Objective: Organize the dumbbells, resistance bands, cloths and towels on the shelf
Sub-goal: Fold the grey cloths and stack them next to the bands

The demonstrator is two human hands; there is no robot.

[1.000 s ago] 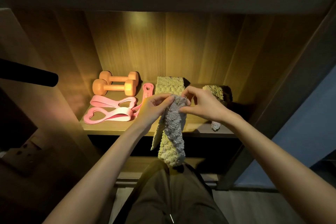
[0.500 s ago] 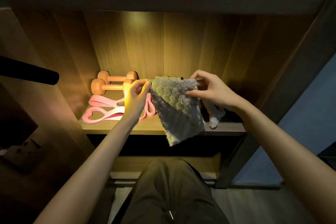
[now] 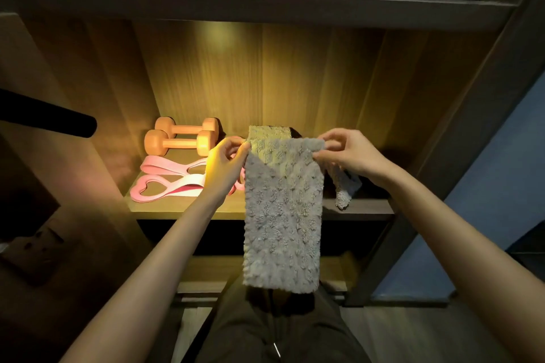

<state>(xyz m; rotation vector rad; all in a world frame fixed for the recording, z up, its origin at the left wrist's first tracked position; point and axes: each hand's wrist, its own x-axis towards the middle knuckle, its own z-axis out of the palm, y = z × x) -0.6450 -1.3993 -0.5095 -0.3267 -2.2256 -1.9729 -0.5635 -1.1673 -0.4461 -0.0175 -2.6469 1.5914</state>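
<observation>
A grey fluffy cloth (image 3: 281,215) hangs flat in front of the shelf (image 3: 182,209), folded lengthwise. My left hand (image 3: 225,165) pinches its top left corner and my right hand (image 3: 348,153) pinches its top right corner. Behind the cloth a folded towel (image 3: 268,134) lies on the shelf. Another grey cloth (image 3: 343,188) droops over the shelf's front edge under my right hand. Two orange dumbbells (image 3: 181,137) lie at the back left, with pink resistance bands (image 3: 168,180) in front of them.
A dark upper shelf board (image 3: 265,3) runs overhead. The cabinet's wooden side wall (image 3: 88,97) stands at the left, and a dark upright post (image 3: 460,138) at the right. A black bar (image 3: 47,118) pokes in from the left. My knee (image 3: 274,333) is below the cloth.
The cloth was bunched between my hands, then spread out, and now hangs long and flat. My hands have moved apart and risen to the shelf's height.
</observation>
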